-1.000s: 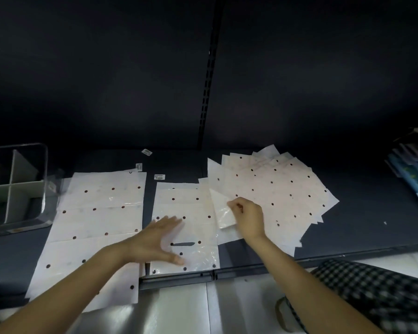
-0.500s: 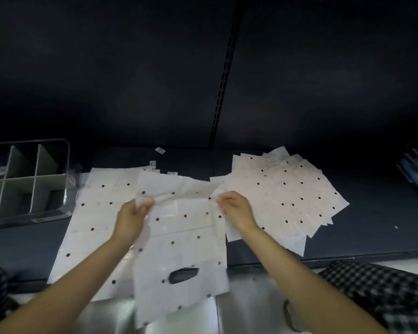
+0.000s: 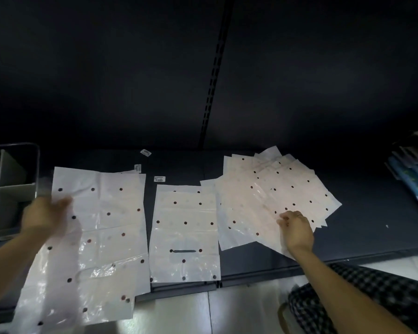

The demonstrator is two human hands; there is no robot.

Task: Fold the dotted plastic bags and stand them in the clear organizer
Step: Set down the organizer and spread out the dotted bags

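The lifted bag (image 3: 101, 227) now lies left under the blurred left hand (image 3: 42, 216), grip unclear; right hand (image 3: 296, 227) fingers pinch the stack (image 3: 275, 189)

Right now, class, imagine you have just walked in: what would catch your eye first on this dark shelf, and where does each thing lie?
The pale dotted bags stand out against the dark shelf: a fanned pile at the right, a single bag flat in the middle, and wider bags at the left, overhanging the front edge. The right hand rests on the pile, the blurred left hand on the left bags. A clear organizer sits at the far left.
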